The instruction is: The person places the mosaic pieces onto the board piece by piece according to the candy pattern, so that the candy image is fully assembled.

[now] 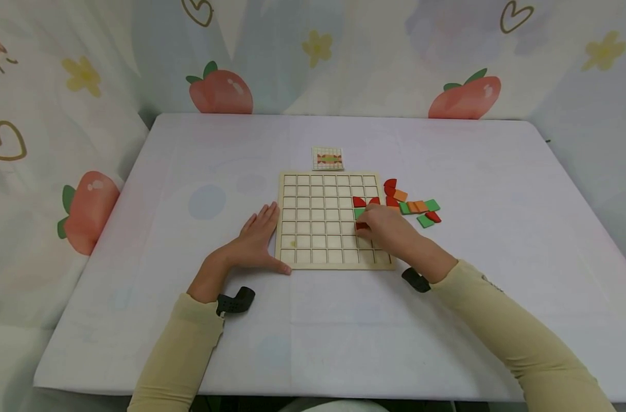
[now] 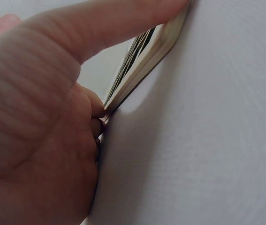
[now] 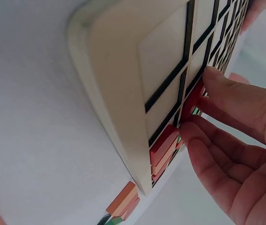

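A wooden grid board (image 1: 331, 265) lies on the white-covered table. Against its left edge my left hand (image 1: 253, 243) lies spread, thumb at the lower left corner and fingers up along the side. My right hand (image 1: 392, 229) is over the right part of the grid. There, thumb and fingers pinch a red piece (image 3: 192, 101) at a square, as the right wrist view shows. Red pieces (image 1: 359, 202) and a green one (image 1: 359, 213) sit in squares just above that hand. Further set pieces, including a red one (image 3: 164, 144), lie along the board's right edge, partly hidden in the head view.
Right of the board lie loose pieces: red ones (image 1: 389, 187), orange squares (image 1: 400, 195) and green squares (image 1: 425, 221). A small pattern card (image 1: 328, 158) stands behind the board's far edge. Patterned cloth (image 1: 369, 57) hangs around the table.
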`<state>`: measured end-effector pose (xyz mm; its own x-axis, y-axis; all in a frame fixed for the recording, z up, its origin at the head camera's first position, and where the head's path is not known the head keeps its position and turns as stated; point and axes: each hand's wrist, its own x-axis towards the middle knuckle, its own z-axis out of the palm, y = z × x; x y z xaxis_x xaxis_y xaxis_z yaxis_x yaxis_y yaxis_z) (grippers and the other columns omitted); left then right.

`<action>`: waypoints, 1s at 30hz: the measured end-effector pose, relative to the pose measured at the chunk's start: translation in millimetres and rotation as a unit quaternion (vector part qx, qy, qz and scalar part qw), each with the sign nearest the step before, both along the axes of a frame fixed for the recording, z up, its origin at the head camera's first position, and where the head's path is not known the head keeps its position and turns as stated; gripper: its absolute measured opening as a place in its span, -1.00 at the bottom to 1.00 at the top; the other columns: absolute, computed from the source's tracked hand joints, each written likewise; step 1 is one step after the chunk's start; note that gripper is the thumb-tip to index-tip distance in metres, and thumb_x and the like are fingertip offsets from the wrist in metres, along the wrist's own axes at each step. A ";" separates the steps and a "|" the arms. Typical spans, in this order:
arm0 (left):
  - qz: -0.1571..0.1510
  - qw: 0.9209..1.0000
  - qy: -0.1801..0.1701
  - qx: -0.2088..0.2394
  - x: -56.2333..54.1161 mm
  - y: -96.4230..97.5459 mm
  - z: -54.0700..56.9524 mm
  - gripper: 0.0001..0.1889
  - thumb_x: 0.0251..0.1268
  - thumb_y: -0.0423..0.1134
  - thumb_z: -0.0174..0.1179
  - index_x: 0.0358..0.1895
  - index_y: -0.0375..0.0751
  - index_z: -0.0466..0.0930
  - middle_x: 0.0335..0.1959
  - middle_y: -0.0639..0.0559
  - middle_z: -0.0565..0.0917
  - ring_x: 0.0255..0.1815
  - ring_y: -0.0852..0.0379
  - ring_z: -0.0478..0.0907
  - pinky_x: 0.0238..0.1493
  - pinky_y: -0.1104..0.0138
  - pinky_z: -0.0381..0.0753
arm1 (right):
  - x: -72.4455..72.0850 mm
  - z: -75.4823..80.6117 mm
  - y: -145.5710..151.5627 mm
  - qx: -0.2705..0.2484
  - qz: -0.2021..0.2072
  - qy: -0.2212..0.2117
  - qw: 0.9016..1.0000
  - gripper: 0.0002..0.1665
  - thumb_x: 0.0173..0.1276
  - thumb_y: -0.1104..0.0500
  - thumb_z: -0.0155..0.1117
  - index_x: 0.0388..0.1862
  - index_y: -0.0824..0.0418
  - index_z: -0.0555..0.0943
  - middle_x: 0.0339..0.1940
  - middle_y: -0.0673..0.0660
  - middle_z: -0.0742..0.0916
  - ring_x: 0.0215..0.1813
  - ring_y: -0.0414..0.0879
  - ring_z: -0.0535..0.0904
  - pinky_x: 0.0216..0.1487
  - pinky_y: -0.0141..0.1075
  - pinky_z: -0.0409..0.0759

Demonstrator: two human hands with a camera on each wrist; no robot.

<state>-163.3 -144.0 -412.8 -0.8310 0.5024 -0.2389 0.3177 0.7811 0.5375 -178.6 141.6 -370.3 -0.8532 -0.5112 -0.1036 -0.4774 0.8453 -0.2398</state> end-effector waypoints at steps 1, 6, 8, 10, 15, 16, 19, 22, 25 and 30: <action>0.000 1.000 0.000 0.000 0.0 0.2 0.0 0.36 -0.23 0.29 0.35 0.42 -0.30 -0.45 0.46 -0.09 -0.40 0.42 0.09 -0.53 0.33 0.15 -0.44 | -0.3 0.0 0.2 -0.001 0.001 -0.001 1.000 -0.72 0.15 0.18 0.37 -0.18 0.31 0.68 -0.33 0.12 0.65 -0.25 -0.04 0.48 -0.25 -0.27 0.53; 0.001 1.000 -0.002 -0.001 0.1 0.6 0.1 0.36 -0.23 0.29 0.35 0.42 -0.29 -0.45 0.46 -0.09 -0.40 0.42 0.09 -0.53 0.33 0.16 -0.44 | -0.9 0.4 0.9 -0.007 0.004 -0.002 1.000 -0.74 0.15 0.19 0.37 -0.19 0.30 0.68 -0.34 0.11 0.67 -0.25 -0.04 0.47 -0.26 -0.27 0.52; 0.001 1.000 -0.001 -0.002 0.1 0.5 0.1 0.36 -0.23 0.29 0.35 0.42 -0.29 -0.46 0.46 -0.09 -0.40 0.42 0.10 -0.53 0.33 0.16 -0.44 | -1.1 0.4 1.1 -0.008 0.003 -0.003 1.000 -0.74 0.15 0.19 0.37 -0.20 0.30 0.69 -0.35 0.10 0.67 -0.26 -0.05 0.47 -0.26 -0.28 0.52; 0.001 1.000 -0.002 -0.003 0.1 0.4 0.4 0.36 -0.22 0.30 0.35 0.42 -0.28 -0.46 0.46 -0.08 -0.40 0.42 0.10 -0.54 0.33 0.17 -0.44 | -1.4 0.3 1.0 -0.010 0.001 -0.005 1.000 -0.75 0.15 0.19 0.38 -0.21 0.29 0.69 -0.36 0.09 0.67 -0.26 -0.05 0.46 -0.27 -0.28 0.52; 0.001 1.000 -0.002 -0.003 0.1 0.7 0.9 0.36 -0.23 0.30 0.35 0.42 -0.28 -0.46 0.46 -0.07 -0.40 0.42 0.11 -0.54 0.33 0.17 -0.44 | -1.1 0.3 0.2 -0.011 0.000 -0.005 1.000 -0.79 0.15 0.20 0.37 -0.24 0.29 0.69 -0.38 0.08 0.65 -0.27 -0.05 0.45 -0.28 -0.29 0.51; 0.000 1.000 -0.002 -0.002 0.1 0.8 0.9 0.36 -0.23 0.30 0.35 0.42 -0.28 -0.46 0.46 -0.07 -0.40 0.42 0.10 -0.54 0.33 0.17 -0.44 | -1.0 0.2 0.0 -0.011 -0.001 -0.005 1.000 -0.79 0.15 0.20 0.38 -0.25 0.29 0.69 -0.39 0.08 0.64 -0.27 -0.05 0.45 -0.28 -0.29 0.51; -0.003 1.000 -0.002 0.002 -0.1 0.7 0.5 0.37 -0.24 0.29 0.36 0.42 -0.29 -0.46 0.46 -0.08 -0.41 0.42 0.09 -0.53 0.33 0.17 -0.44 | -0.4 0.0 0.1 -0.011 -0.005 -0.003 1.000 -0.78 0.14 0.20 0.39 -0.25 0.30 0.69 -0.39 0.09 0.63 -0.28 -0.05 0.46 -0.28 -0.28 0.51; -0.004 1.000 -0.001 0.005 -0.2 0.3 0.5 0.37 -0.24 0.29 0.36 0.42 -0.30 -0.46 0.46 -0.09 -0.40 0.42 0.08 -0.53 0.33 0.16 -0.45 | 0.1 -0.2 0.1 -0.015 -0.005 0.001 1.000 -0.76 0.12 0.21 0.40 -0.25 0.31 0.68 -0.40 0.09 0.62 -0.30 -0.05 0.46 -0.29 -0.28 0.51; -0.003 1.000 0.000 0.003 -0.5 0.0 0.4 0.36 -0.23 0.28 0.36 0.42 -0.30 -0.46 0.45 -0.10 -0.40 0.42 0.08 -0.53 0.33 0.16 -0.45 | 0.1 -0.2 1.1 -0.017 0.003 0.006 1.000 -0.74 0.12 0.20 0.40 -0.22 0.32 0.68 -0.38 0.11 0.64 -0.29 -0.04 0.47 -0.29 -0.28 0.52; -0.003 1.000 0.000 0.000 -0.7 0.3 -0.1 0.36 -0.22 0.29 0.35 0.42 -0.29 -0.46 0.45 -0.09 -0.41 0.42 0.08 -0.54 0.33 0.16 -0.45 | -1.9 4.3 9.6 -0.032 -0.002 -0.008 0.999 -0.71 0.15 0.22 0.37 -0.16 0.35 0.65 -0.28 0.16 0.65 -0.23 -0.01 0.51 -0.23 -0.21 0.53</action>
<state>-163.9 -143.8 -412.8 -0.8280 0.5072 -0.2391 0.3223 0.7794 0.5373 -180.5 151.3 -366.0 -0.8536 -0.5138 -0.0854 -0.4695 0.8301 -0.3008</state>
